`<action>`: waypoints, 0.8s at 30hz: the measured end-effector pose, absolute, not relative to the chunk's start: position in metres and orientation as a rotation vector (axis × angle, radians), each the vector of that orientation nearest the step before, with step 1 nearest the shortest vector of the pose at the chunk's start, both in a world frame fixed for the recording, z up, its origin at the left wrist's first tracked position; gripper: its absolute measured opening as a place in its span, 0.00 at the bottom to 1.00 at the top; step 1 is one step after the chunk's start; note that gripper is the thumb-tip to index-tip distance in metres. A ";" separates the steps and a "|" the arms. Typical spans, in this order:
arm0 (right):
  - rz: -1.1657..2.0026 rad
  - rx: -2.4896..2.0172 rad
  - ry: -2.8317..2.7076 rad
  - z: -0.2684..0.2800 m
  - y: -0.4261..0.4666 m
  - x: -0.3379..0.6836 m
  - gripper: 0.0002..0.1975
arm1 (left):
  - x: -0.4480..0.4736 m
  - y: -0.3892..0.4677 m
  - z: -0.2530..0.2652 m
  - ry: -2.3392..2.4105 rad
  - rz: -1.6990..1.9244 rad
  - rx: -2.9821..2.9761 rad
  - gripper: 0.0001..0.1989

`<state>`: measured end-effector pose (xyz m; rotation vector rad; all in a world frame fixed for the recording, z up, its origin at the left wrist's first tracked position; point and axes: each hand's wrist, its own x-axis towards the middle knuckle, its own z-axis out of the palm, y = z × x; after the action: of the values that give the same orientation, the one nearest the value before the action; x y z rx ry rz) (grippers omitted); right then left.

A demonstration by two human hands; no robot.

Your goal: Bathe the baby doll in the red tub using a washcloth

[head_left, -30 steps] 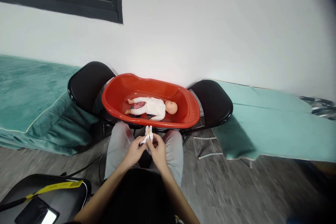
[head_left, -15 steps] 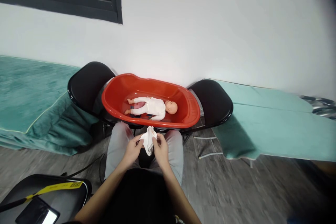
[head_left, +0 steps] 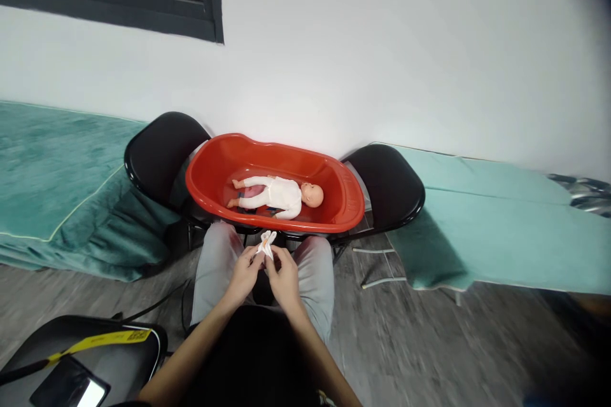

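A small white cloth (head_left: 267, 244) is bunched between my two hands, just in front of the tub's near rim. My left hand (head_left: 247, 270) pinches its left side, and my right hand (head_left: 283, 273) grips its right side; both are closed. A small orange patch shows on the cloth, too small to make out. Beyond my hands, a baby doll (head_left: 284, 196) in white clothing lies on its back in the red tub (head_left: 274, 151), head to the right. Something pink and something dark lie partly hidden beneath the doll's legs.
Black folding chairs (head_left: 165, 156) flank the tub. Beds with green covers stand at left (head_left: 62, 165) and right (head_left: 515, 235). At lower left, another black chair (head_left: 128, 362) carries a phone (head_left: 71, 385) and a yellow strap (head_left: 102, 340). A white wall rises behind the tub.
My hands have come closer together, the right one moving left. The cloth, which hung wider and lower between them, is now gathered into a smaller bunch. The doll and tub have stayed put.
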<state>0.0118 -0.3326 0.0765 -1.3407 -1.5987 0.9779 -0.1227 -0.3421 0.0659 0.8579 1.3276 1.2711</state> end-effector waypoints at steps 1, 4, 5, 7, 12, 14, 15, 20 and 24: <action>0.978 -1.338 -1.607 0.076 -0.332 0.013 0.18 | -0.123 -0.342 0.066 1.308 1.270 0.832 0.28; 0.974 -1.310 -1.637 0.076 -0.331 0.016 0.18 | -0.123 -0.341 0.065 1.265 1.260 0.786 0.33; 0.967 -1.293 -1.654 0.075 -0.331 0.017 0.18 | -0.123 -0.341 0.065 1.263 1.258 0.785 0.34; 0.950 -1.249 -1.696 0.073 -0.331 0.018 0.18 | -0.124 -0.341 0.067 1.273 1.266 0.784 0.35; 0.942 -1.215 -1.724 0.070 -0.332 0.013 0.21 | -0.128 -0.342 0.079 1.267 1.286 0.653 0.35; 0.962 -1.229 -1.681 0.068 -0.332 0.012 0.22 | -0.130 -0.342 0.083 1.210 1.304 0.551 0.34; 0.974 -1.239 -1.659 0.067 -0.332 0.011 0.22 | -0.131 -0.342 0.085 1.187 1.317 0.504 0.34; 1.045 -1.290 -1.621 0.065 -0.329 0.014 0.19 | -0.134 -0.340 0.088 1.197 1.351 0.393 0.36; 1.058 -1.330 -1.595 0.069 -0.328 0.017 0.15 | -0.135 -0.339 0.090 1.266 1.332 0.367 0.40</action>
<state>0.0172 -0.3278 0.0686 -1.3302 -1.5952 1.0581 -0.1347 -0.3386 0.0903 0.3673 1.2665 1.3321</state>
